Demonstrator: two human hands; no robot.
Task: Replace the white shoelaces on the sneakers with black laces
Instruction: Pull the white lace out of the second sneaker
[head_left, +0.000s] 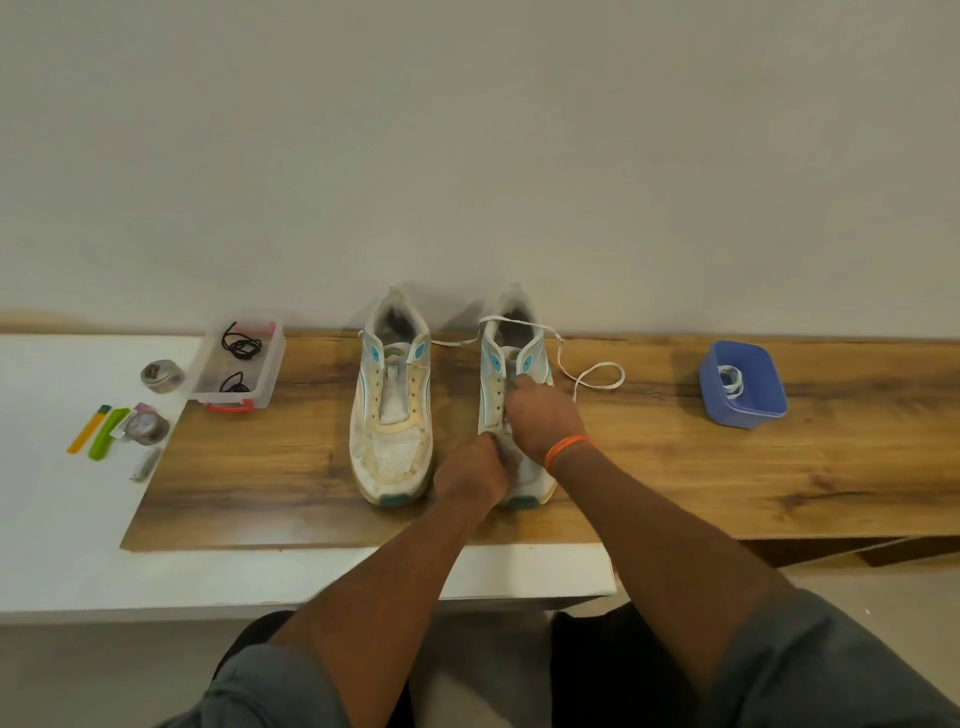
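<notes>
Nearest, two bare forearms reach out over the edge of the wooden bench (675, 467). The left hand (470, 475) grips the toe end of the right-hand sneaker (514, 395), fingers curled around it. The right hand (545, 421), with an orange band (566, 451) on its wrist, sits on top of that shoe's lacing, fingers bent and pinching at the white lace (597, 376), which trails loose off the shoe's right side and across its collar. Just beside it stands the left-hand sneaker (392, 400), its eyelets bare. Farther left, a clear box (239, 358) holds the coiled black laces (241, 344); near it on the white surface lie small tools and tape rolls. Well off to the right, a blue tub (743, 384) holds another white lace (731, 378).
</notes>
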